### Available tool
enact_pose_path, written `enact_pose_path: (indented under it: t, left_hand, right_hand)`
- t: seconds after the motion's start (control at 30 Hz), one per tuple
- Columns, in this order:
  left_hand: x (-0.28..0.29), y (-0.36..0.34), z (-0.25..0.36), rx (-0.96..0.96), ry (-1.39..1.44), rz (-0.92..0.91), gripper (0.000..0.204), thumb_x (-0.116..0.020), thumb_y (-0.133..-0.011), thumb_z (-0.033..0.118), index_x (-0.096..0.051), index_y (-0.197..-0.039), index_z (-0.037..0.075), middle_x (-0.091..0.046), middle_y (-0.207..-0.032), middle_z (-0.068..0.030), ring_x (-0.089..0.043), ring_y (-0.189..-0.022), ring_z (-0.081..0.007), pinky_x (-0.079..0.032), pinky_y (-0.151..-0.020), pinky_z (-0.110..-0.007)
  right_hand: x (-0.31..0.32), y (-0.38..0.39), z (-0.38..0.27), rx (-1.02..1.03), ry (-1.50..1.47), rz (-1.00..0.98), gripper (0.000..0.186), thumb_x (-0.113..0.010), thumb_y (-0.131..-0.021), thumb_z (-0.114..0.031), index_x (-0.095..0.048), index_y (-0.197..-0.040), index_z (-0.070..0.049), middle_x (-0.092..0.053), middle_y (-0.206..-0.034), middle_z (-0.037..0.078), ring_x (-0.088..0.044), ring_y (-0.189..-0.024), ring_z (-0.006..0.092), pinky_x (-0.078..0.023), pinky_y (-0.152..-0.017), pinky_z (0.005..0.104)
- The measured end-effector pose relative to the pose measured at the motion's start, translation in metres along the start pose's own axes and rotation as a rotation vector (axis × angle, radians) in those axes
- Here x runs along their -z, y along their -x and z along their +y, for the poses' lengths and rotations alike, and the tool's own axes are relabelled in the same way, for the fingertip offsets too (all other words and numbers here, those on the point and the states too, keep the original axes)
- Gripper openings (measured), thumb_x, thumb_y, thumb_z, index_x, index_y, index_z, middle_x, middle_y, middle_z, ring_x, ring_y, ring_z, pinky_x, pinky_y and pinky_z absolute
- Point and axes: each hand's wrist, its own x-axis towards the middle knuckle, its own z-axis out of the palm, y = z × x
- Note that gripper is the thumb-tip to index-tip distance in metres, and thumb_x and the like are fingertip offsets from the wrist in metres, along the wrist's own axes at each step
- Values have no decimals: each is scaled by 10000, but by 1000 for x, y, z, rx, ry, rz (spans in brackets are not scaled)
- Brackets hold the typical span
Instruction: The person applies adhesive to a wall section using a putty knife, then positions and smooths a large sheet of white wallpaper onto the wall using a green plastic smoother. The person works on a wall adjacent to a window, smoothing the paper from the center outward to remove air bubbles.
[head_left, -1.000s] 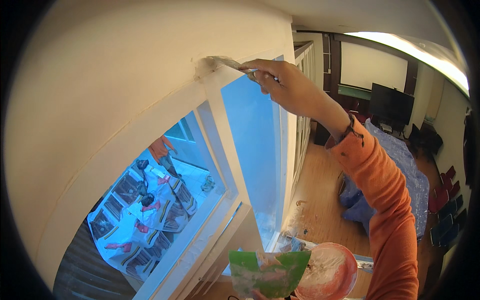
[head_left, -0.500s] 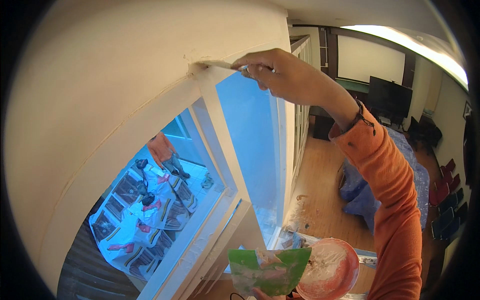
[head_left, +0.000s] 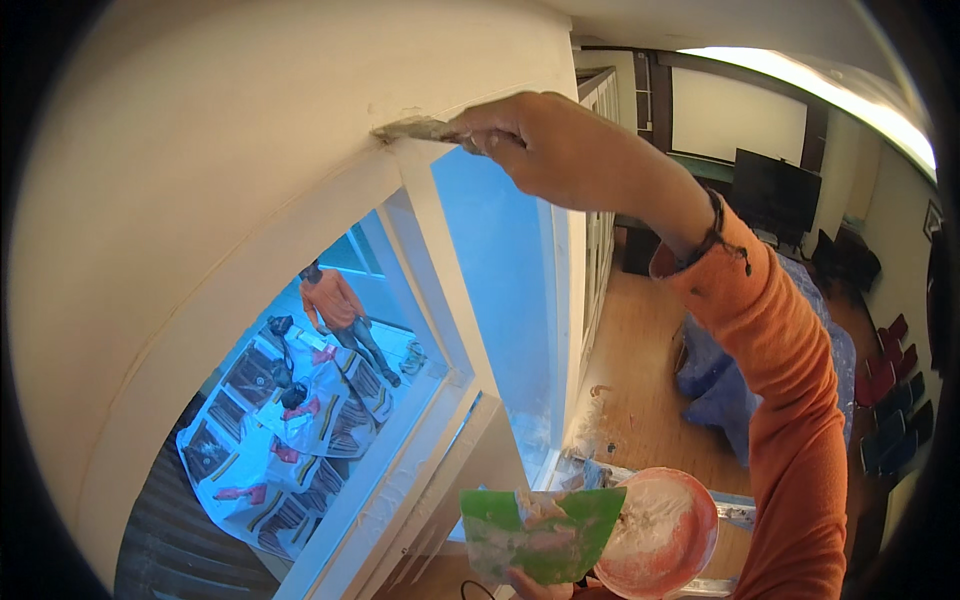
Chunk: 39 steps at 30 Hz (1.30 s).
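The putty knife (head_left: 415,129) is up at the top corner of the window frame (head_left: 437,225), its smeared blade touching the cream wall (head_left: 220,130) just above the wood. The right hand (head_left: 560,150) has its grip closed around the handle, arm raised high, a dark cord at the wrist where the orange sleeve (head_left: 790,390) ends. A rough, stained patch shows on the wall right by the blade, and a thin line runs away from it along the frame's upper edge.

Lower down, the left hand (head_left: 535,588) has its grip pinched on the bottom edge of a green sheet (head_left: 580,540), though most of that hand is cut off from view. The sheet is streaked with pale putty (head_left: 543,508), the thickest lump at its top edge. Just beside it, on the right, sits a round reddish basin (head_left: 708,535), coated inside with the same whitish stuff.

Through the glass, I can see a person in an orange top (head_left: 335,300) standing near white draped sheets (head_left: 325,390). Over on the room's other side, a blue cover (head_left: 715,400) spreads above the wooden floor (head_left: 635,370), with a black screen (head_left: 777,195) behind it and red chairs (head_left: 880,380) along the far wall.
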Motion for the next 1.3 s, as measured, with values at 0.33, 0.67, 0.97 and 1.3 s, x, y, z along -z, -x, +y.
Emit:
enact_pose_path:
  t: [0.33, 0.67, 0.97, 1.3]
  left_hand:
    - [3, -1, 1, 21, -16, -14, 768, -625, -959, 504, -372, -1542, 74, -449, -1520, -87, -473, -1309, -233, -431, -1100, -379]
    - [2, 2, 3, 36, -45, -9, 758, -613, -964, 503, -373, -1540, 72, -452, -1517, -90, -475, -1309, -236, -431, -1100, -383]
    - [2, 0, 2, 35, -61, -14, 750, -602, -969, 502, -373, -1539, 71, -455, -1514, -92, -477, -1309, -239, -430, -1101, -386]
    - [2, 0, 4, 50, -75, -21, 741, -589, -975, 500, -374, -1537, 69, -458, -1511, -94, -480, -1309, -242, -430, -1101, -390]
  right_hand:
    - [-2, -7, 14, 7, -1, 79, 337, -518, -946, -68, -675, -1228, 28, -716, -926, 199, -687, -814, 303, -542, -786, 404]
    - [-13, 5, 24, -87, -99, 118, 349, -482, -1003, -129, -650, -1280, 2, -650, -813, 141, -617, -709, 223, -524, -704, 376]
    - [-15, 23, 2, -167, -99, 120, 280, -522, -1000, -125, -680, -1186, 12, -718, -976, 243, -688, -887, 414, -535, -782, 475]
    - [-31, 31, 4, 37, 331, 218, 392, -596, -925, -106, -641, -1313, -144, -655, -890, 175, -674, -715, 371, -551, -641, 475]
